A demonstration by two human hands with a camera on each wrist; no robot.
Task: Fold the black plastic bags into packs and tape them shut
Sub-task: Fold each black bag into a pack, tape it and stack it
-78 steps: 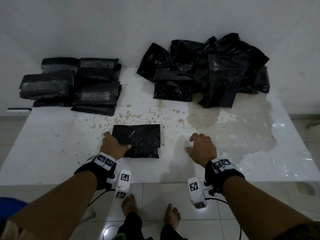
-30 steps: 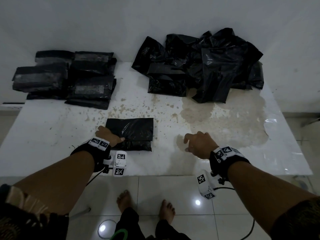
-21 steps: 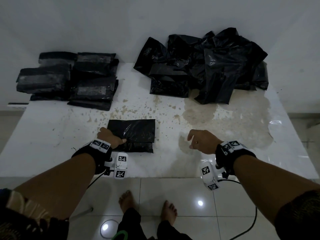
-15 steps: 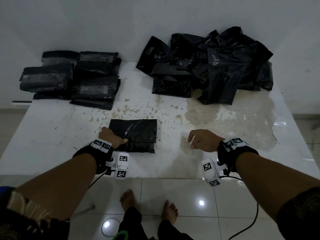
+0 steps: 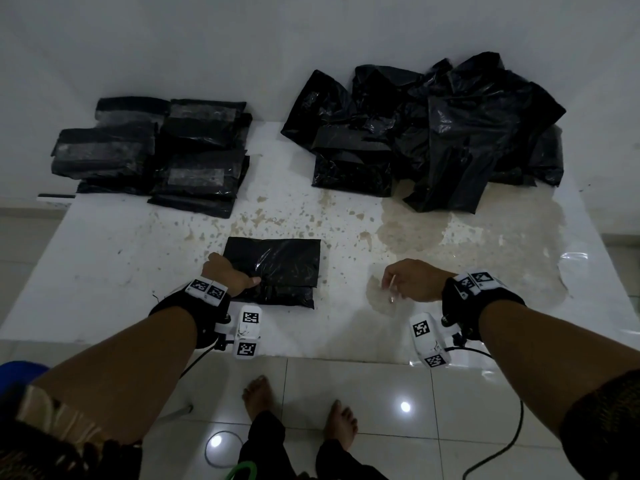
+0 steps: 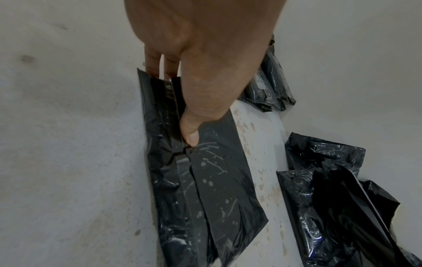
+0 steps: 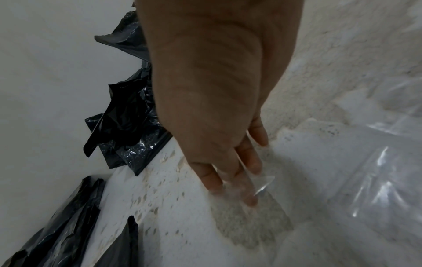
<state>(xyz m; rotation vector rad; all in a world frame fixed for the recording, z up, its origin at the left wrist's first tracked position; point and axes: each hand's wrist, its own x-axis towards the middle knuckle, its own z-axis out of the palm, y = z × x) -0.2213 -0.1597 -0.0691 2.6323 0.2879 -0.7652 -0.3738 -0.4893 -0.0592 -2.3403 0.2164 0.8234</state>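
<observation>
- Head view: a folded black pack lies flat on the white table, near the front edge and a little left of the middle.
- The left hand grips the left end of this pack. In the left wrist view the thumb presses on the top flap at the fold line, and the other fingers go over the far edge of the pack, so the hand is closed around it.
- The right hand is above the table, well apart from the pack, to the right of it. Its fingers are lightly bent, and a small pale strip hangs down from them.
- Right wrist view: a clear, shiny piece of tape is between the fingertips. The picture is blurred here, but the tape seems to be pinched by thumb and fingers and not only stuck to them.
- At the back left of the table is a pile of finished packs, some with a pale tape strip on top.
- At the back right is a loose heap of unfolded black bags, leaning against the wall.
- The table surface has brown stains, mostly on the right half.
- Below the table edge, two bare feet stand on a glossy tiled floor.
</observation>
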